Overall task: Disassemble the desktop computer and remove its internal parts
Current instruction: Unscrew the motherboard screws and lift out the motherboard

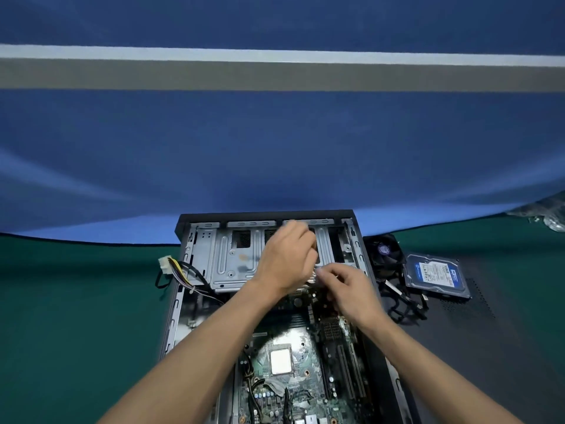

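A green mat (76,301) is covering the table, with a blue wall (275,148) rising behind it, crossed by a grey-white band (275,68). The open case (360,270) is lying on the mat, its motherboard (293,390) showing. Both hands are meeting over the board's far end, beside the drive cage (226,258). The left hand (287,261) is curling its fingers downward; the right hand (351,289) is pinching something small and pale, possibly a connector, though blur hides it. Right of the case, a fan (383,252) and a hard drive (435,275) are lying near each other.
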Demonstrator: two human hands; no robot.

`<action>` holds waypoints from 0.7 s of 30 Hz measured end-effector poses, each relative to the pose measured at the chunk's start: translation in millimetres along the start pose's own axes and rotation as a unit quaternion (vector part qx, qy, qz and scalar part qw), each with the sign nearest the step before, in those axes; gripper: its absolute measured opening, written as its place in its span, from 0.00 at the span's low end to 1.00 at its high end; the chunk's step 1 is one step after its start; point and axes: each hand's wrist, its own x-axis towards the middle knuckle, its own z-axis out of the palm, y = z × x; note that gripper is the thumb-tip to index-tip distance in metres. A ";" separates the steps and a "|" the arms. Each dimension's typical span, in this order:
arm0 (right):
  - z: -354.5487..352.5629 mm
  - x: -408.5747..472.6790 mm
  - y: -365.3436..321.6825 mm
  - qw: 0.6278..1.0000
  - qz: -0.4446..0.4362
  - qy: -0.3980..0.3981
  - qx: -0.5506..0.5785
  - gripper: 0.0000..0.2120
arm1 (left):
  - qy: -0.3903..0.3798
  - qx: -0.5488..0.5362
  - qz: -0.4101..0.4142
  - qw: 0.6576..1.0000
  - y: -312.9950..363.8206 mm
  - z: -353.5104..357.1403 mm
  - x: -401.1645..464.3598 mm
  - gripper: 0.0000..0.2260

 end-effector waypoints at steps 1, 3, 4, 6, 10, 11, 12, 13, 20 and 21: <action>-3.2 -0.3 3.8 0.999 0.021 0.024 0.021 0.12 | 0.012 0.006 -0.007 1.000 -4.9 2.3 0.2 0.10; -7.5 0.0 9.2 0.995 0.057 0.043 0.066 0.13 | 0.010 0.028 -0.008 1.000 -15.7 6.9 -4.1 0.10; -6.9 -0.2 10.5 0.994 0.070 0.042 0.074 0.13 | -0.008 0.052 0.004 0.999 -21.8 9.2 -8.5 0.10; -1.0 -0.9 11.7 0.995 0.079 0.037 0.057 0.12 | -0.054 0.100 0.026 0.993 -31.6 14.9 -18.6 0.09; 15.8 -0.9 7.7 0.998 0.057 0.005 -0.006 0.08 | -0.067 0.062 -0.083 0.992 -38.8 20.3 -27.5 0.05; 19.7 -1.6 6.0 0.999 0.047 -0.006 -0.024 0.07 | -0.061 0.047 -0.112 0.991 -39.6 21.0 -27.7 0.07; 23.8 -3.0 4.0 0.998 0.036 -0.022 -0.052 0.06 | -0.054 0.033 -0.141 0.988 -40.5 21.7 -28.2 0.08; 28.8 -4.6 2.2 0.994 0.017 -0.037 -0.099 0.07 | -0.046 0.022 -0.171 0.984 -41.7 21.9 -28.4 0.09; 50.0 -3.1 -11.7 0.958 -0.065 -0.036 -0.277 0.14 | -0.022 -0.008 -0.257 0.966 -44.8 22.9 -25.7 0.09; 48.5 -1.1 -13.1 0.954 -0.080 -0.041 -0.286 0.13 | -0.014 -0.020 -0.266 0.964 -45.5 22.6 -25.5 0.09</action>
